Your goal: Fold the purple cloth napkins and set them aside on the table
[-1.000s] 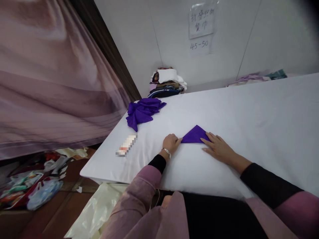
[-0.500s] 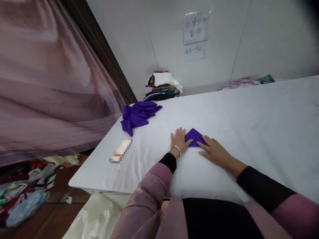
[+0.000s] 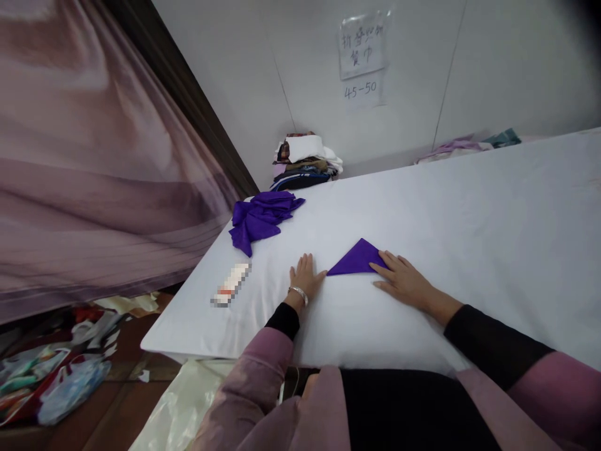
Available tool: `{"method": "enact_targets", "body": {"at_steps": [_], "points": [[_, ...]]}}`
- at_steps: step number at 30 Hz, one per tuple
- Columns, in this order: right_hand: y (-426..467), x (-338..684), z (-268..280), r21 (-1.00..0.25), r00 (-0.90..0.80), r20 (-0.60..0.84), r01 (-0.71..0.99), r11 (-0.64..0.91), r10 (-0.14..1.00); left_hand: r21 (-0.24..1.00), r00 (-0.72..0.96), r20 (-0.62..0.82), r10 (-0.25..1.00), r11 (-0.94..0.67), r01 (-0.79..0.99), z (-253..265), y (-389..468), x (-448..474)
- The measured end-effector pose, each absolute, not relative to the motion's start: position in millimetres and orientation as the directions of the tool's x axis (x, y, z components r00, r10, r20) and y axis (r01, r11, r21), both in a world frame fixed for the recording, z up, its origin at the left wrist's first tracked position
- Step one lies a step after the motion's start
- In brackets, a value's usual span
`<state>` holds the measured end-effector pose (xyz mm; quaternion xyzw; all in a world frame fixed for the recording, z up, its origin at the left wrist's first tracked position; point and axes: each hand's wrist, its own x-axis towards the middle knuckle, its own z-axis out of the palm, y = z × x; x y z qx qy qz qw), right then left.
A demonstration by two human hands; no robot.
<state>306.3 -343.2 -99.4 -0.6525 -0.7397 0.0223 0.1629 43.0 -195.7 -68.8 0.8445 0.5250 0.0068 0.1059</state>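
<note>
A purple cloth napkin (image 3: 357, 259), folded into a triangle, lies flat on the white-covered table (image 3: 451, 225), its peak pointing away from me. At its left corner is my left hand (image 3: 306, 277), palm down with fingers spread, the thumb reaching the tip of the corner. My right hand (image 3: 402, 277) rests open on the right end of the napkin and covers that corner. On the table's far left side lies a loose heap of purple cloths (image 3: 263, 216).
A pixelated oblong item (image 3: 231, 285) lies left of my left hand. Folded clothes (image 3: 305, 161) are stacked by the wall, with more cloths (image 3: 462, 147) further right. A pink curtain (image 3: 107, 156) hangs at left, above plastic bags (image 3: 70, 385) on the floor.
My left hand has slid left along the napkin's lower edge to its left corner, uncovering that side. The right hand stays on the right end. The view has shifted slightly.
</note>
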Motion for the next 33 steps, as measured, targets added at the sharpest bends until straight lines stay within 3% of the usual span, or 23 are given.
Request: {"method": "enact_targets", "body": {"at_steps": [4,6,10,13,17,24,29,33], "points": [[-341.7,306.8,-102.5,-0.251,-0.095,0.225,0.956,0.152,0.97,0.283,0.396,-0.011,0.918,-0.377,0.882,-63.2,-193.5,52.0],[-341.2,307.2,-103.3,-0.253,-0.096,0.226,0.955,0.154,0.969,0.323,0.44,0.061,0.896,-0.435,0.841,-58.2,-196.1,70.1],[-341.1,306.6,-100.8,-0.242,-0.087,0.215,0.96,0.139,0.973,0.299,0.715,0.163,0.68,-0.724,0.621,-50.1,-207.8,120.9],[-341.2,304.1,-98.0,-0.23,-0.078,0.207,0.965,0.126,0.975,0.237,0.862,0.143,0.487,-0.862,0.448,-52.2,-215.3,152.1],[-340.6,302.8,-98.3,-0.261,-0.064,0.204,0.958,0.117,0.977,0.196,0.898,0.029,0.44,-0.883,0.426,-63.8,-218.1,167.1],[-349.4,333.3,-89.9,-0.566,0.086,0.199,0.824,0.043,0.976,0.154,0.894,0.022,0.447,-0.885,0.438,-71.7,-216.4,165.8],[-363.1,357.5,-78.4,-0.897,0.48,0.142,0.432,-0.092,0.866,0.169,0.895,0.018,0.445,-0.884,0.436,-74.0,-214.0,167.5],[-365.3,358.8,-73.5,-0.955,0.578,0.017,0.252,-0.158,0.816,0.172,0.898,0.021,0.44,-0.886,0.431,-75.3,-212.7,167.4]]}}
